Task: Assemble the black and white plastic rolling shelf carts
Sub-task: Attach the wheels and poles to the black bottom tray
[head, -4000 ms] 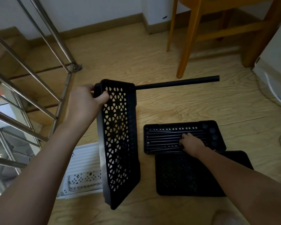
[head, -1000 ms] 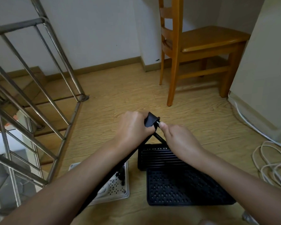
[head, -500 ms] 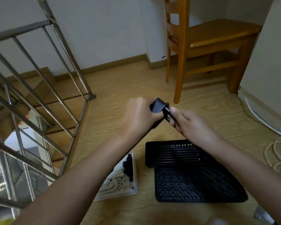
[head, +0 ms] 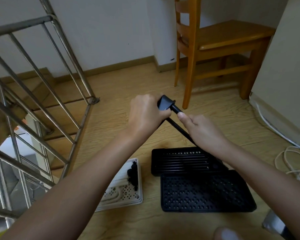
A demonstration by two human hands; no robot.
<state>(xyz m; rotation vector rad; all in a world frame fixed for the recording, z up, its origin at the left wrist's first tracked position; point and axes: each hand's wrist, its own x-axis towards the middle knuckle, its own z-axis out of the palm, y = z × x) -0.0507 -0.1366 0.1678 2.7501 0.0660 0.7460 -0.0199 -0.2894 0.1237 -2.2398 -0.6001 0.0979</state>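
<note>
Above the light wooden plank floor (head: 111,94), the left hand (head: 145,116) curls tight around the corner of a black plastic shelf tray (head: 165,104) held up in the air. Most of the tray is hidden behind the forearm. The right hand (head: 203,131) grips a thin black plastic pole (head: 176,109), thumb laid along it, and the pole's end meets the tray's corner socket. On the floor in front of the person lie a black slatted tray (head: 178,161) and, touching its near side, a black perforated tray (head: 204,192). Just left of them sits a white perforated tray (head: 128,196) carrying black caster wheels (head: 132,174) and white tubes (head: 121,177). A steel stair railing (head: 42,70) borders the floor's left edge. An orange-brown wooden chair (head: 215,37) stands by the white wall (head: 111,28) at the far edge, and white cables (head: 291,161) loop along the right edge.
</note>
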